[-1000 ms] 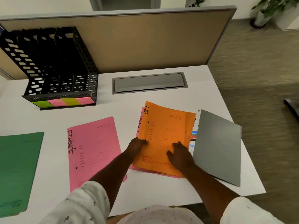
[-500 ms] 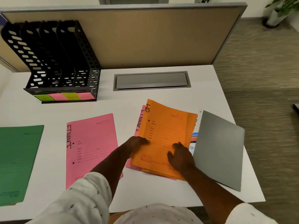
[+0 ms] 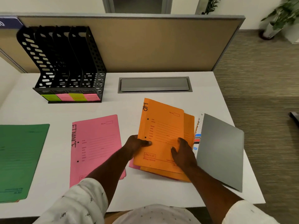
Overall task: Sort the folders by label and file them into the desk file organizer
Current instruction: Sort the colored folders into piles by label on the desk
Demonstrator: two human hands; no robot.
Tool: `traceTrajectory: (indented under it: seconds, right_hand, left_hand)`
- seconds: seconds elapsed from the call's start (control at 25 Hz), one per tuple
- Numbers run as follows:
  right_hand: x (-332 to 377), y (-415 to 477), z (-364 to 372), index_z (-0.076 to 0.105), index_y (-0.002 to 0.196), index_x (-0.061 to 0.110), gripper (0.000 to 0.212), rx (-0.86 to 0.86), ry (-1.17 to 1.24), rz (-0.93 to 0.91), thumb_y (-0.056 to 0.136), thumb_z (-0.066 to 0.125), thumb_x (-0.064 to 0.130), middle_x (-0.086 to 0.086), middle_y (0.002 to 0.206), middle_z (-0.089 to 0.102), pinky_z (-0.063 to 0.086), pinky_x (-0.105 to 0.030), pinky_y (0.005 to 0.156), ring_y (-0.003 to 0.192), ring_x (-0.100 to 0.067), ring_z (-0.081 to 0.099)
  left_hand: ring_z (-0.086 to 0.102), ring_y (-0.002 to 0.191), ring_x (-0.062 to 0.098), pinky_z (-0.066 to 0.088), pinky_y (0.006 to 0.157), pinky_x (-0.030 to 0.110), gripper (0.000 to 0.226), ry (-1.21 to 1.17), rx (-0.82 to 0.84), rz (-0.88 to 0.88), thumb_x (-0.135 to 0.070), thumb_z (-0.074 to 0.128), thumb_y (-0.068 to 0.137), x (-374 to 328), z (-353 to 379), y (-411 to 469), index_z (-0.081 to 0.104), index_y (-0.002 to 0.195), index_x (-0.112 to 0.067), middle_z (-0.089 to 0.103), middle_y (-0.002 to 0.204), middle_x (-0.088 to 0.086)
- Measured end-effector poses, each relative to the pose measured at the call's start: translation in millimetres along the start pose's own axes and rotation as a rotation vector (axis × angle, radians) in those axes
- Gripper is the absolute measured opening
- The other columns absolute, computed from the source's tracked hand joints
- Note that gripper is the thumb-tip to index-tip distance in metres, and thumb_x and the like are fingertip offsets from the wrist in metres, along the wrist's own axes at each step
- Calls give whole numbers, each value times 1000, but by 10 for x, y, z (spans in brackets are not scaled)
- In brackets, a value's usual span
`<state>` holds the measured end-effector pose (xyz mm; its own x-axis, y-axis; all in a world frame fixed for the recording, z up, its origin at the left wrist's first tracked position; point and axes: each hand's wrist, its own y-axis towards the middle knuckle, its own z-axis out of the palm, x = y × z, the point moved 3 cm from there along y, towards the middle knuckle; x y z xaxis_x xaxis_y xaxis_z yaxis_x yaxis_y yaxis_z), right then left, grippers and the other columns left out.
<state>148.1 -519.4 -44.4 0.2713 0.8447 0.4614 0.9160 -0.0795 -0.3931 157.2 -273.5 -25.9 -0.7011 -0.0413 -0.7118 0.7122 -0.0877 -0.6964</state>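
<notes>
Orange HR folder (image 3: 161, 128): left grip (image 3: 137, 143) pinches left edge; right grip (image 3: 183, 153) flat atop.

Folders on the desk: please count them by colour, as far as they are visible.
Green folder: 1
Pink: 2, the FINANCE folder and a pink edge under the orange ones
Orange: 2, the HR folder on top and another orange folder beneath
Grey folder: 1
Total: 6 visible; more may lie hidden.

An office — partitioned desk (image 3: 161, 65), file organizer (image 3: 68, 65), carpet floor (image 3: 262, 81).
</notes>
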Motion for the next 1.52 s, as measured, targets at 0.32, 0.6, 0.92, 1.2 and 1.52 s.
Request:
traceTrajectory:
  seconds: [0.32,0.6,0.92,1.2,1.52]
  right_hand:
    - [465,-58,70,28,152,22,82,-109,501,176,87,69,53,-11,146,49,44,-54,104,129,-38,51]
    - [1027,-356,202,53,130,19,52,-265,840,210,86,78,31,-7,127,64,52,-53,97,113,-36,62]
    - [1963,-766,472,49,125,19,38,-489,791,53,92,69,18,-6,127,61,53,-48,94,111,-32,61]
    - [2098,-976,947,46,128,19,40,-415,571,118,94,67,18,-12,129,57,51,-48,93,111,-38,60]
    - [2645,-899,1192,36,148,24,60,-166,572,-96,94,60,12,6,123,51,47,-38,93,109,-15,49]
  left_hand:
    - [74,101,33,62,82,53,60,-67,56,124,-26,86,72,-58,-704,-491,65,127,-16,75,118,9]
    - [73,106,31,62,77,45,64,-81,31,248,-24,87,70,-98,-1370,-836,63,128,-23,74,120,3]
    - [69,103,25,58,81,41,49,-13,-162,328,8,81,70,-128,-2165,-984,68,109,-19,77,103,-3]
    - [63,115,30,60,89,43,58,183,-56,398,15,69,81,120,-2438,-1101,54,133,-4,66,125,17]
    - [75,96,28,60,87,50,39,-75,-266,291,-27,82,82,211,-3163,-1207,68,117,-21,77,110,4]
